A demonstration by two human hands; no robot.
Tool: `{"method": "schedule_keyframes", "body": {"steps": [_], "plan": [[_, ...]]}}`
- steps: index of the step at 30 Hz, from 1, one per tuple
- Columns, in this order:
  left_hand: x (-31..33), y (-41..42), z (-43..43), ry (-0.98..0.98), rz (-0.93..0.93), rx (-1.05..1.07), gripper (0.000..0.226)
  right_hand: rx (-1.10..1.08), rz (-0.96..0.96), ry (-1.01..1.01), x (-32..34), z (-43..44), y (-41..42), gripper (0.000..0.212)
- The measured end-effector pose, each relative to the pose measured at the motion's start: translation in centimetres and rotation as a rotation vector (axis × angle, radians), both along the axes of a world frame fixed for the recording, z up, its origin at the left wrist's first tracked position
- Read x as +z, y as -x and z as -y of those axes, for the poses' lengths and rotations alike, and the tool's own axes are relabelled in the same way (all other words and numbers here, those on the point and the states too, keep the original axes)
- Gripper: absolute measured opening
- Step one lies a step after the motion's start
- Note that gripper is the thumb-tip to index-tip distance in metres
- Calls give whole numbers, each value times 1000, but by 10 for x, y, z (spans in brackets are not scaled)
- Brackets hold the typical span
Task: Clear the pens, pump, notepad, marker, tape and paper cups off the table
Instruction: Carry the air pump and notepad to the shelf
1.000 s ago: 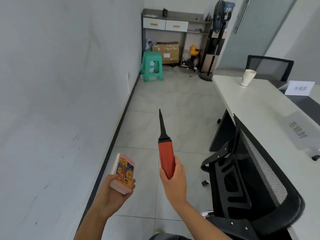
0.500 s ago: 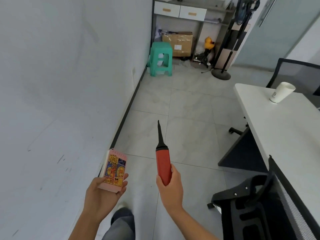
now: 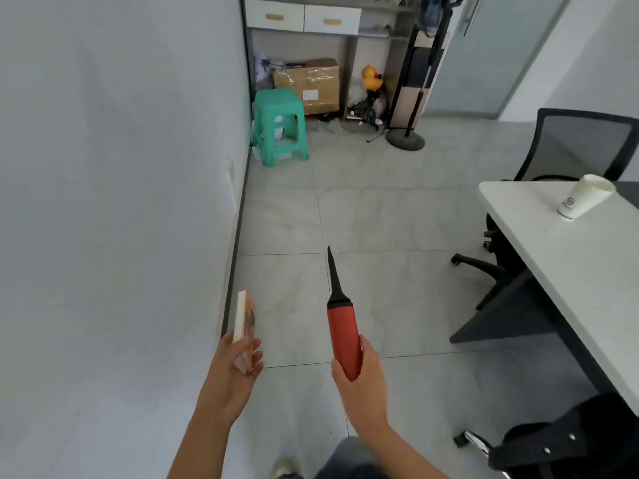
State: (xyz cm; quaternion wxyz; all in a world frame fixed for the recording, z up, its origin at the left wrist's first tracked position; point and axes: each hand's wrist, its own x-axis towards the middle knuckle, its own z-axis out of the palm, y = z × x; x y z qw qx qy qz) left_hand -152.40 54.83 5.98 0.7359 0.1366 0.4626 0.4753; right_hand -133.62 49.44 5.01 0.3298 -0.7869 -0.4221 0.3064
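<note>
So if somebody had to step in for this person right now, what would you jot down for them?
Left hand: holding the notepad.
Right hand: gripping the red pump, nozzle pointing ahead.
Both items are off the table, carried over the tiled floor beside the wall.
Left: one paper cup stands near the table's far corner. Pens, marker and tape are not in view.

— What sort of place is this?
— An office. A long white table (image 3: 567, 271) stands on the right, with a paper cup (image 3: 581, 199) on it and a black mesh chair (image 3: 581, 146) behind its far end.
— Anything else?
— A grey tiled floor (image 3: 380, 209), white drawers (image 3: 302, 18) at the far wall, a taped cardboard box (image 3: 309, 85) beneath them, and a frosted glass door (image 3: 494, 53).
</note>
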Motion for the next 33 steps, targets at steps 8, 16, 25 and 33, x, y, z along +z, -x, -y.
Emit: {"method": "schedule_keyframes", "body": {"steps": [8, 16, 25, 33], "plan": [[-38, -28, -95, 369, -340, -112, 37, -106, 36, 124, -17, -86, -21, 61], [-26, -68, -258, 169, -563, -105, 52, -57, 23, 21, -14, -272, -67, 61], [-3, -121, -395, 22, -714, -123, 66, -11, 27, 38, -9, -426, -115, 62], [-17, -147, -547, -33, -736, -183, 68, -52, 86, 39, -17, -561, -153, 62]]}}
